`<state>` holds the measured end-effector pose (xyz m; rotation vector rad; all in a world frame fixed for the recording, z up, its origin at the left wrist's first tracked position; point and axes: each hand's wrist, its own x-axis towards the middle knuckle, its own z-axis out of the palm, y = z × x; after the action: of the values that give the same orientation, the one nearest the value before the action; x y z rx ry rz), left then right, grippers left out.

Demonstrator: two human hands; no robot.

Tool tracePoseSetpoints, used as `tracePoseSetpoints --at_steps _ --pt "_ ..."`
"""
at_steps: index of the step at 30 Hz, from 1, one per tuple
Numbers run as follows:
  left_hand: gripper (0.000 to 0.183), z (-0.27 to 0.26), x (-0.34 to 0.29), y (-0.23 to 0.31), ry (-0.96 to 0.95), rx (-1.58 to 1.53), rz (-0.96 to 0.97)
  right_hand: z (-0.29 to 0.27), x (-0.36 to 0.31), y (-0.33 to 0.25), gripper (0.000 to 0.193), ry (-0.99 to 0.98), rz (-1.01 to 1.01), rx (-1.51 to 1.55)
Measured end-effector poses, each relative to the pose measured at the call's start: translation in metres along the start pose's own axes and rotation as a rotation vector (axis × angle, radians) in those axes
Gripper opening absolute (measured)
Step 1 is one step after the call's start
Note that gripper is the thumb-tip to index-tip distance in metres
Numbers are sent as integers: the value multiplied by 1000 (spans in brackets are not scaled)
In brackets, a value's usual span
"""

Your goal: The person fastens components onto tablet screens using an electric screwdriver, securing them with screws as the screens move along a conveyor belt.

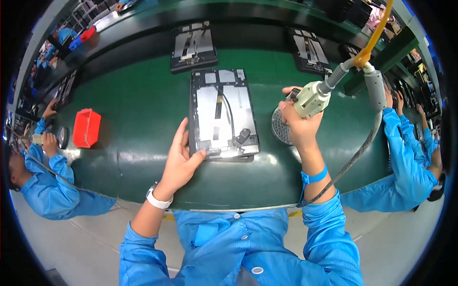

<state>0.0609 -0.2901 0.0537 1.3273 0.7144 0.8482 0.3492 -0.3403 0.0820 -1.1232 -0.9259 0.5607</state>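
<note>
In front of me lies an opened tablet (238, 107) with its silvery inner parts showing. A dark cable runs down its middle, and a small black block (244, 136) sits at its lower right. My left hand (182, 157) holds the tablet's lower left corner, thumb on the near edge and fingers along the side. My right hand (301, 124) is wrapped around a pale electric screwdriver (312, 100) with a grey cable. Under that hand stands a round grey dish with a perforated top (280, 127), partly covered by my fingers. The screwdriver's tip cannot be made out.
More opened tablets lie on the dark strip behind, one (193, 45) straight ahead and another (310, 50) farther right. A red bin (87, 127) stands on the green bench (138, 105) at left. A yellow cord (377, 38) hangs at right. Co-workers in blue sit on both sides.
</note>
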Motion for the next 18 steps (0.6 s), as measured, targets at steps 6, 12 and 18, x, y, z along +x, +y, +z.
tracePoseSetpoints --at_steps 6,12,18 --pt "49 20 2 31 -32 1023 562 -3 0 -1 39 -1 -21 0" --pt "33 68 24 14 -82 1037 585 9 -6 -10 34 -12 -49 -7" --pt "22 72 23 3 -92 813 575 5 -4 -10 32 0 -72 -6"
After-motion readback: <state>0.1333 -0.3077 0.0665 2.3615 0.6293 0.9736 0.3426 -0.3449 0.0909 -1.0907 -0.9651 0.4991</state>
